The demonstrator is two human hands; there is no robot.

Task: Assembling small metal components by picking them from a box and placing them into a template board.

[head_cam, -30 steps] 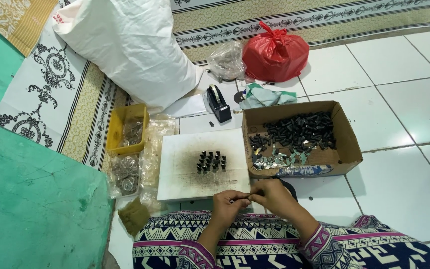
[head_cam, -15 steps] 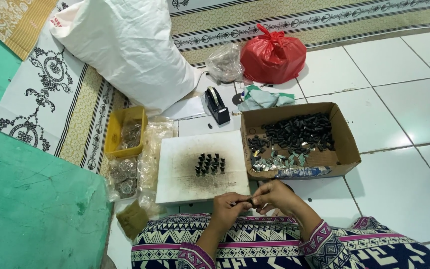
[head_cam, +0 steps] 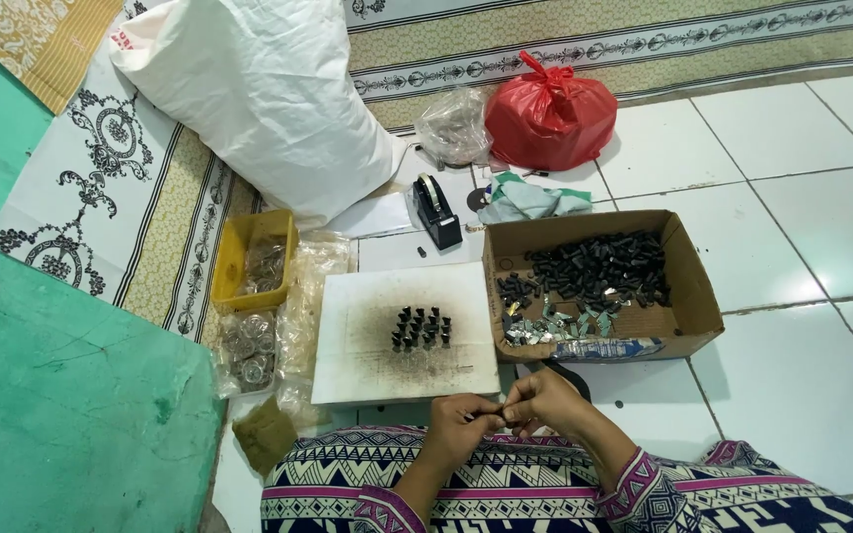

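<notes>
My left hand (head_cam: pixel 463 422) and my right hand (head_cam: pixel 542 398) meet fingertip to fingertip just below the white board (head_cam: pixel 357 341), pinching a small dark piece that is mostly hidden between them. On the board stands a cluster of several small black upright pieces (head_cam: pixel 421 327). To the right, an open cardboard box (head_cam: pixel 688 286) holds a heap of black pieces (head_cam: pixel 599 268) and some small silvery parts (head_cam: pixel 550 327). My patterned sleeves and lap fill the bottom of the view.
A yellow tray (head_cam: pixel 230 259) and clear bags of small parts (head_cam: pixel 247 345) lie left of the board. Behind stand a black tape dispenser (head_cam: pixel 436 210), a red plastic bag (head_cam: pixel 550 112), a big white sack (head_cam: pixel 259 94), a folded cloth (head_cam: pixel 525 197). Green wall at left.
My hands have stayed together below the board, with only slight finger movement. The view has shifted a little.
</notes>
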